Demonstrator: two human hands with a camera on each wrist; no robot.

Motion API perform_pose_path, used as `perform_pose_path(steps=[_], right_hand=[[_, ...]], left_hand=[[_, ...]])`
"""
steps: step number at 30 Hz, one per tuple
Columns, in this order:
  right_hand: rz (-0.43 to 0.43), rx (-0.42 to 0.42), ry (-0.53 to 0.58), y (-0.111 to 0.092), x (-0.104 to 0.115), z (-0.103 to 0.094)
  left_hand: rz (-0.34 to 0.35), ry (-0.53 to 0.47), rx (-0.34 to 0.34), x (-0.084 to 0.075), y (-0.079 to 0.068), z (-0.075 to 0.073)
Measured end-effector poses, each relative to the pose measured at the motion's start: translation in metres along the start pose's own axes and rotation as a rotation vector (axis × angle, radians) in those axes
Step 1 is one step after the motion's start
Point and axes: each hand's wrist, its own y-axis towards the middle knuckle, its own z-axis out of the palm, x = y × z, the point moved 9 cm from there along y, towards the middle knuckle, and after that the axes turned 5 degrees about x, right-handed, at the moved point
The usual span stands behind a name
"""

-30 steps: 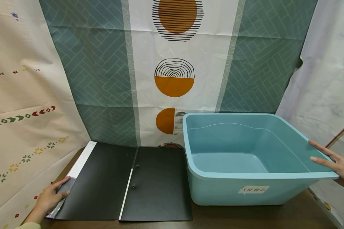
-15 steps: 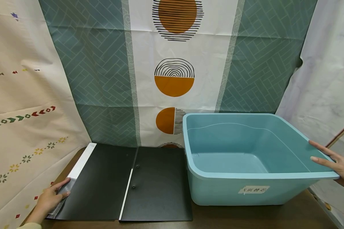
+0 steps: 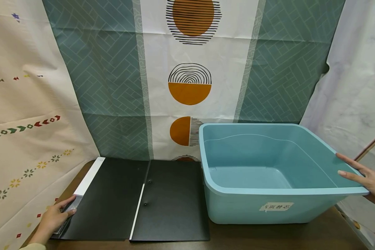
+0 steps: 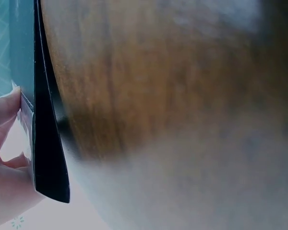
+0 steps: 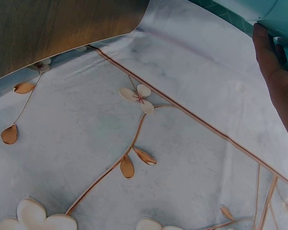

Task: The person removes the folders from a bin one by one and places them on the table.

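Observation:
A black folder point(image 3: 172, 201) lies spread open on the table, two dark panels meeting at a pale strip. Its left edge carries a white strip point(image 3: 89, 177) and clear plastic. My left hand point(image 3: 52, 216) pinches that edge near the front corner, thumb on top; in the left wrist view the folder's edge point(image 4: 49, 148) stands beside the fingers, slightly parted into layers. My right hand point(image 3: 370, 180) grips the right rim of a big light-blue tub point(image 3: 287, 191), thumb and index finger showing inside. In the right wrist view that hand point(image 5: 274, 72) is partly cut off.
The tub has a white label point(image 3: 276, 207) on its front and stands close beside the folder's right side. Brown table point(image 3: 253, 238) shows along the front. Patterned cloths point(image 3: 112, 86) hang behind and at both sides.
The folder's left panel has sunk slightly at its far edge, its white strip dropping a little. My left hand has barely shifted, and the right hand and tub look unchanged.

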Motion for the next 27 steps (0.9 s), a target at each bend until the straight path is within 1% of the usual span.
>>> perform_pose_path(steps=[4,10,13,15,20,22,27], right_hand=[[-0.002,0.001,0.011,0.0003,0.0014,-0.0001],[0.008,0.014,0.02,0.0022,-0.0038,-0.0006],[0.027,0.023,0.019,0.0027,-0.0064,-0.0007],[0.034,0.031,0.041,0.0019,-0.0069,0.0002],[0.042,0.04,0.027,-0.0003,-0.0049,0.0015],[0.043,0.037,0.003,-0.0005,-0.0038,0.0007],[0.036,0.026,-0.008,-0.0006,-0.002,-0.0019]], left_hand=[[-0.003,0.005,0.001,-0.0024,-0.0018,-0.0014],[-0.035,0.0,0.017,-0.001,-0.0026,-0.0012],[-0.04,0.003,0.003,-0.0005,-0.0022,-0.0025],[-0.042,0.007,-0.01,0.0007,-0.002,-0.0032],[-0.056,-0.002,-0.021,0.004,-0.0014,-0.0039],[-0.054,-0.006,-0.024,0.0038,-0.0015,-0.0046],[-0.043,-0.001,-0.047,0.0021,-0.0022,-0.0064]])
